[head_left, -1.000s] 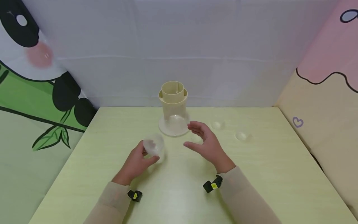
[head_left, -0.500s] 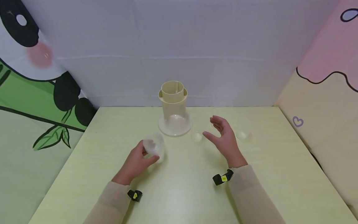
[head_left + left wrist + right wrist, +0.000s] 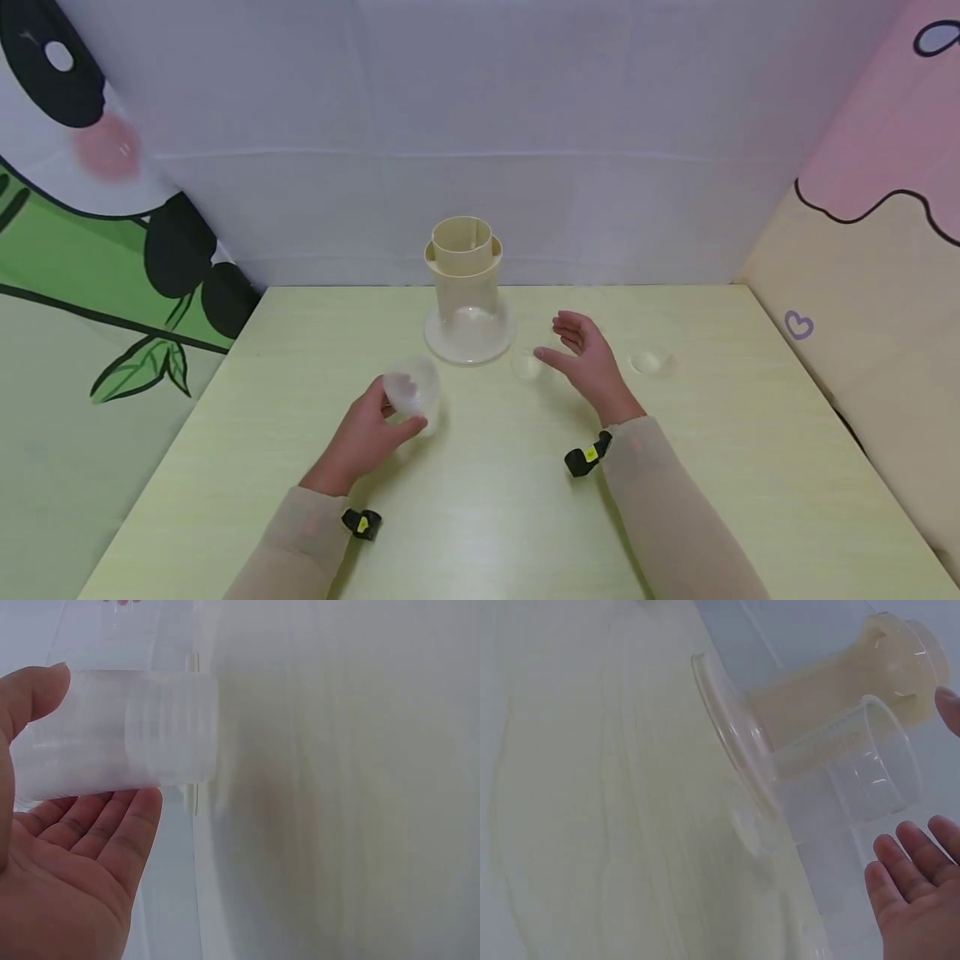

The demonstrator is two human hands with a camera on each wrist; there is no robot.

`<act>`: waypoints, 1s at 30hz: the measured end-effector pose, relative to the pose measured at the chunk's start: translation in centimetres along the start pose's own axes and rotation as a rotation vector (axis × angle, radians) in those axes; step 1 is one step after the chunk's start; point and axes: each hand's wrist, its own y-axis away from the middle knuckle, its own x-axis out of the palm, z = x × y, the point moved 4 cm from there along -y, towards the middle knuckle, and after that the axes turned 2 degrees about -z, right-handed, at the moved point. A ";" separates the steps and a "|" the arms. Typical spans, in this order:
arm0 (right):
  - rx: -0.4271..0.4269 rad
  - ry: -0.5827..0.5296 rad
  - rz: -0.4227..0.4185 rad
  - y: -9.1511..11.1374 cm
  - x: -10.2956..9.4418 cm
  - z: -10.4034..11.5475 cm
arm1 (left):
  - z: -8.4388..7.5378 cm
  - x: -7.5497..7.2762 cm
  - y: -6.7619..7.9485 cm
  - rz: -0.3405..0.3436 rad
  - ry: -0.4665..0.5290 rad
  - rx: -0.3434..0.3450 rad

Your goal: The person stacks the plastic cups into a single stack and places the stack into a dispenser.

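Observation:
My left hand [image 3: 367, 429] grips a translucent plastic cup [image 3: 412, 387] near the middle of the table, thumb on one side and fingers on the other. In the left wrist view the same cup [image 3: 120, 731] shows ridges toward its base. To the right, my right hand [image 3: 588, 367] has its fingers extended and thumb apart, holding nothing. Its thumb tip overlaps a clear plastic cup [image 3: 525, 365] in the head view. The right wrist view shows this clear cup [image 3: 847, 772] upright on the table, just outside the spread fingers [image 3: 904, 862].
A cream cylindrical stand [image 3: 467, 292] with a round clear base [image 3: 468, 346] stands at the table's back middle. Another clear cup [image 3: 648, 361] stands farther right. A white backdrop [image 3: 480, 125] rises behind the table [image 3: 480, 517].
My right hand has moved right from beside the stand, then slightly back left, uncovering the clear cup near the stand's base. My left hand and its cup have stayed in place.

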 end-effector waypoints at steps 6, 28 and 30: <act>0.082 0.061 0.080 -0.8 0.9 -0.6 | 0.0 0.0 0.1 0.000 -0.001 -0.001; 0.104 0.160 0.098 -1.8 2.8 -0.7 | -0.1 -0.1 0.0 0.004 0.022 0.015; 0.105 0.156 0.100 -1.7 2.8 -0.8 | -0.1 -0.1 0.0 0.000 0.024 0.014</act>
